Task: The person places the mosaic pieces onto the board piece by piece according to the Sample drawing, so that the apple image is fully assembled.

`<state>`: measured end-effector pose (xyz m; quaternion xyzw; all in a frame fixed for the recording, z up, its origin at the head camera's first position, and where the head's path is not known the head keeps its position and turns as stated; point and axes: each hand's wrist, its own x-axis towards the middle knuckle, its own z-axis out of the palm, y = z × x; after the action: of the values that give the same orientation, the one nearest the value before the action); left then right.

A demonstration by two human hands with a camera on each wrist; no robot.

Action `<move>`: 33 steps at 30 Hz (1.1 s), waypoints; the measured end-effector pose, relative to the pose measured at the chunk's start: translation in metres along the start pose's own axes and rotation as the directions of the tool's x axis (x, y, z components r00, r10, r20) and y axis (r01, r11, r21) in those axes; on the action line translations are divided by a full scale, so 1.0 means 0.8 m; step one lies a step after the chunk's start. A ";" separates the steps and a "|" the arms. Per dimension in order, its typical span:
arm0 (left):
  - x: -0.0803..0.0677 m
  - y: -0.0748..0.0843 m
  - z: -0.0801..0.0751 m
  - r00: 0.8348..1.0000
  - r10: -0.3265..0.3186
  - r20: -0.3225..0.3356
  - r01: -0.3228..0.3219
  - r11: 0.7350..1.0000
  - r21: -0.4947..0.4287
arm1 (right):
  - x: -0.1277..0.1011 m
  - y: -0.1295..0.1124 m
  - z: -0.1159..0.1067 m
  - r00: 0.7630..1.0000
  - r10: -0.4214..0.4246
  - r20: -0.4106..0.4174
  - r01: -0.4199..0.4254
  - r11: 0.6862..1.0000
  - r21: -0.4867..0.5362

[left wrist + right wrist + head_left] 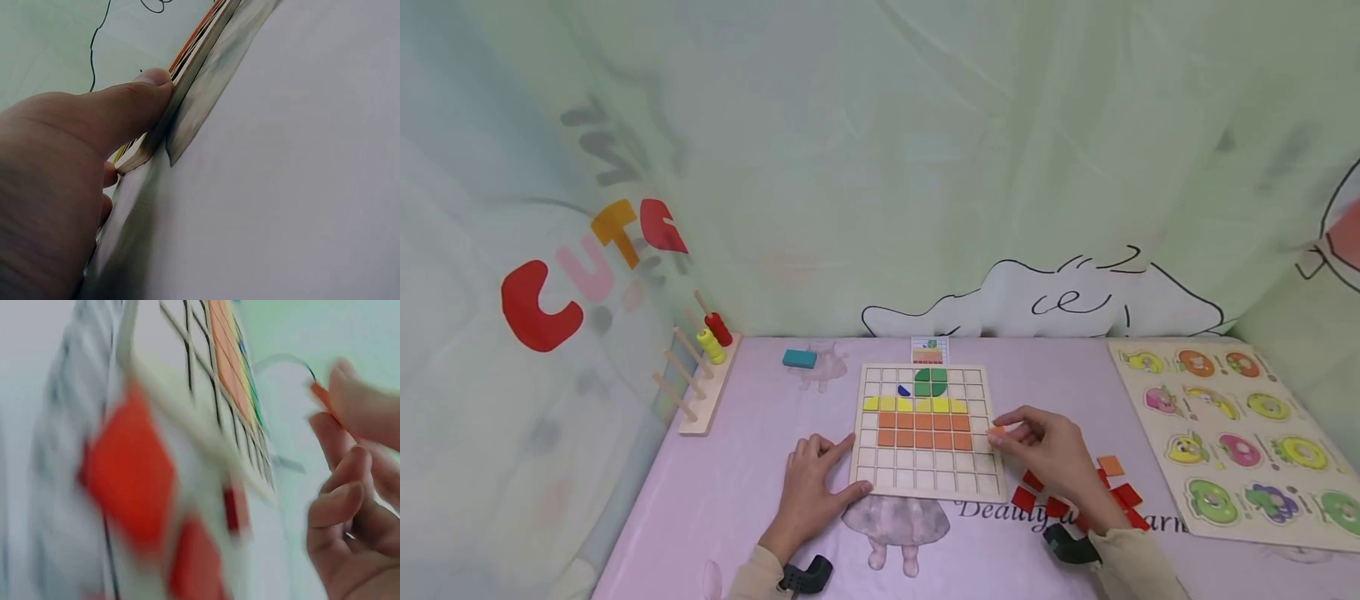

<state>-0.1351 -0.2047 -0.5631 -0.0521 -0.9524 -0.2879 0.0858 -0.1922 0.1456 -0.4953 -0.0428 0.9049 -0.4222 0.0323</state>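
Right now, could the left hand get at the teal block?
Probably yes: the teal block lies on the cloth beyond the left hand, nothing standing between them, though reaching likely means leaving the board.

Over on the left there's a wooden peg stand (716,390) with yellow beads (711,346) on one peg and red ones (718,329) on the next, then a teal block (799,358) to its right. Far right is a fruit puzzle board (1247,426), bright pieces in rows. Pale green cloth (880,167) hangs behind, with chunky colored letters (523,304) and a black-outlined doodle (1015,292). Lilac tablecloth (730,475) has a grey print (895,525), maybe a figure in a skirt, but it's partly covered so idk.
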 end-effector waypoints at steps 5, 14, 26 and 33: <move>0.001 0.000 0.000 1.000 -0.008 0.008 0.008 1.000 0.001 | 0.025 -0.030 0.035 1.000 -0.004 -0.012 0.005 0.992 0.129; 0.001 -0.001 -0.001 0.999 -0.009 0.030 0.009 1.000 0.010 | 0.062 -0.077 0.089 0.990 -0.122 0.067 0.112 0.984 0.139; 0.002 -0.004 -0.003 1.000 -0.001 0.021 0.001 1.000 0.016 | 0.091 -0.107 0.150 0.944 -0.277 0.180 0.288 0.957 -0.039; 0.002 -0.003 -0.004 1.000 0.018 0.013 -0.018 1.000 0.014 | 0.093 -0.112 0.160 0.945 -0.270 0.187 0.287 0.956 -0.067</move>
<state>-0.1365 -0.2086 -0.5616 -0.0619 -0.9544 -0.2800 0.0828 -0.2497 -0.0171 -0.5103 -0.2088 0.9020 -0.3746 0.0498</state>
